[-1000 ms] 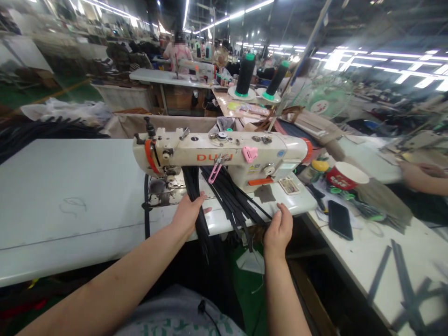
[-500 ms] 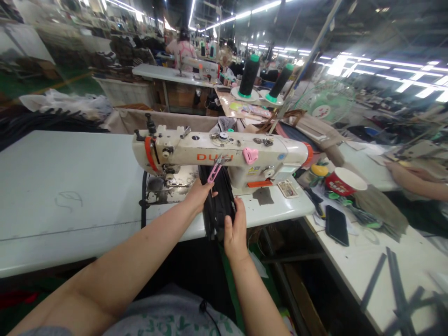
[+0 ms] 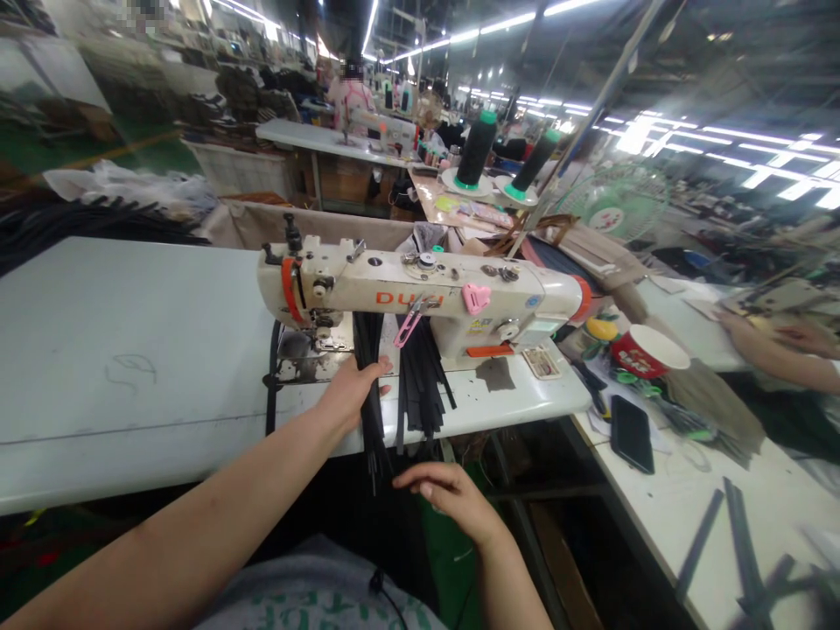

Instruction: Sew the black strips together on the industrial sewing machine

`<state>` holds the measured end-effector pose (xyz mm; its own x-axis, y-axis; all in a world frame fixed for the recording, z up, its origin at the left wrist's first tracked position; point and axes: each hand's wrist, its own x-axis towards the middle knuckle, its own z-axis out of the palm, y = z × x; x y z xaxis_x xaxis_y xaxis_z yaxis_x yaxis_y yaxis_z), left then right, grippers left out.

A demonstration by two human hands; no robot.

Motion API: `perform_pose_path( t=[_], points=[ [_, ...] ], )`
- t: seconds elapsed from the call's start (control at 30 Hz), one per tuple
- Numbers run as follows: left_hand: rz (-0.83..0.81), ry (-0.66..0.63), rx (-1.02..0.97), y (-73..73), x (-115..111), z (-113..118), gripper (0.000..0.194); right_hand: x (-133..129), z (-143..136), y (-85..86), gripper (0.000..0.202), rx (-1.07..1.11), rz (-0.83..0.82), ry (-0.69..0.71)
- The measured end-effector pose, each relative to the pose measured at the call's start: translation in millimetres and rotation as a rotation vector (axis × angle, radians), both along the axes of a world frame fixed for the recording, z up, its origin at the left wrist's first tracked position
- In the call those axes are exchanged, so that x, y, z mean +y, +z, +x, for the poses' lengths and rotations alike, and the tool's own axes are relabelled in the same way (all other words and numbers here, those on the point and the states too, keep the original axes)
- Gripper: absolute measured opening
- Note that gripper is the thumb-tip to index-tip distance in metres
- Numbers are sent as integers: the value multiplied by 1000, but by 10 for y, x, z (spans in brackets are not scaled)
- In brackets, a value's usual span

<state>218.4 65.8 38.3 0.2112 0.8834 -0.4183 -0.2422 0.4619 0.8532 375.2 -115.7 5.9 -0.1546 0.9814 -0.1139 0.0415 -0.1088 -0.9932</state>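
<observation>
My left hand [image 3: 358, 389] is closed round a bundle of black strips [image 3: 372, 429], whose lower ends hang over the front edge of the sewing table [image 3: 197, 367]. A second bundle of black strips [image 3: 420, 385] lies under the arm of the white sewing machine [image 3: 413, 284], right of the held one. My right hand [image 3: 446, 490] is below the table edge, its index finger stretched toward the ends of the held strips, with nothing seen in it. Pink thread snips [image 3: 408, 325] hang at the front of the machine.
On the right side table [image 3: 662, 507] are a black phone [image 3: 632, 434], a red and white bowl [image 3: 649, 352] and dark strips [image 3: 745, 542]. Thread cones [image 3: 476, 153] stand behind the machine. Another person's arm [image 3: 780, 350] is at the far right.
The strips, together before, now lie in two bundles, the left one moved left with my left hand. My right hand has let go of the strips and come down toward me.
</observation>
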Motion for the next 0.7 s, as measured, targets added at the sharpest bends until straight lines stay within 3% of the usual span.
perform_pose_path(
  t=[0.2,0.33,0.43,0.6,0.7],
  points=[
    [-20,-70,49,118,-214,-216,35,313,-7,-40,39,76,12,-33],
    [-53,-105,67,152,-322,-393,36,218,-34,-1,41,64,-83,157],
    [-70,-118,67,133,-370,-467,34,204,-102,-5,30,45,-132,231],
    [-64,-133,54,99,-416,-484,34,419,-224,-57,46,103,-86,70],
    [-69,-149,47,95,-430,-512,34,462,-256,-1,45,107,-72,16]
  ],
)
